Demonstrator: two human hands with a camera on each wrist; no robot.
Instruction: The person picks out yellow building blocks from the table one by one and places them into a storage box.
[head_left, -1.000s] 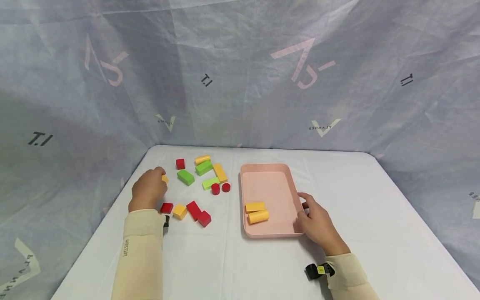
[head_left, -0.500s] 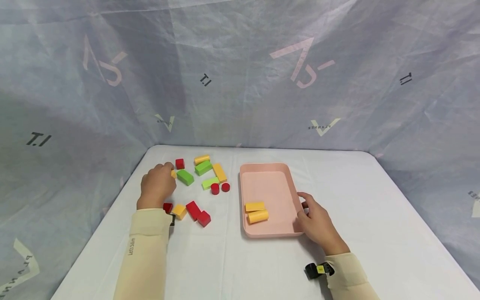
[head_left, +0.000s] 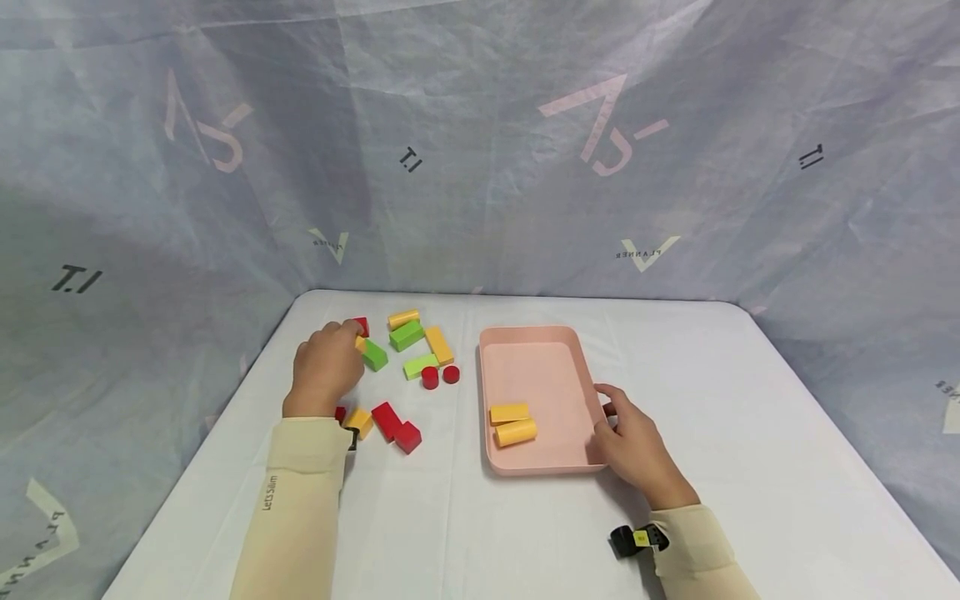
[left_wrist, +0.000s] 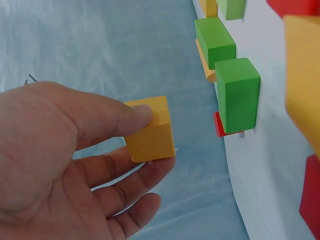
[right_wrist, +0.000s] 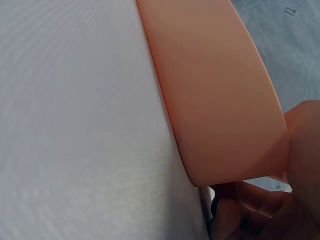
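Observation:
My left hand (head_left: 324,367) pinches a yellow cube (left_wrist: 150,132) between thumb and fingers, above the table's left side. Just beyond it in the head view lie a green block (head_left: 375,356) and a red cube (head_left: 362,326), partly covered by the hand. My right hand (head_left: 637,450) grips the right side of a pink tray (head_left: 532,375), its thumb over the rim; in the right wrist view, the other fingers (right_wrist: 227,217) are by the outer wall (right_wrist: 220,100). A yellow block (head_left: 509,412) and a yellow cylinder (head_left: 516,432) lie side by side in the tray.
Further green blocks (head_left: 407,335), a long yellow block (head_left: 439,345), a yellow cylinder (head_left: 403,318) and red cylinders (head_left: 430,377) lie left of the tray. Nearer are a yellow block (head_left: 361,422), a red block (head_left: 387,421) and a red cube (head_left: 407,437). Fabric (head_left: 480,150) hangs behind the table.
My left hand has moved to the right with the yellow cube, from the table's left edge toward the green block. The right hand and the tray have stayed put.

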